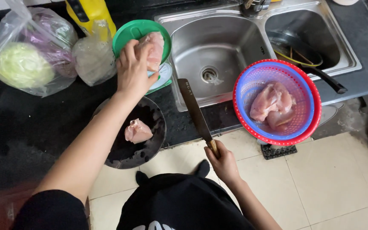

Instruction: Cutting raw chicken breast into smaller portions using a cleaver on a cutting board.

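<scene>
Dark counter (35, 123), sink (218, 47) as reference. Basket (277, 102) right of sink; board (143, 136) left. Left hand (133, 70) fingers pinch chicken (153, 50) over green plate (137, 32), further left. Right hand (222, 162) fingers wrapped on knife (194, 110); best keep blade pointed away.

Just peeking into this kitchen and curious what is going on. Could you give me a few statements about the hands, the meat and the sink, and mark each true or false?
1. The left hand holds a piece of raw meat over a green plate. True.
2. The right hand holds a spoon. False: its grip is on a knife by the handle.
3. The blue and red basket is empty. False: raw meat lies in it.
4. One chunk of meat lies on the dark round board. True.
5. The left basin of the sink is full of dishes. False: it shows only bare steel and its drain.
</scene>
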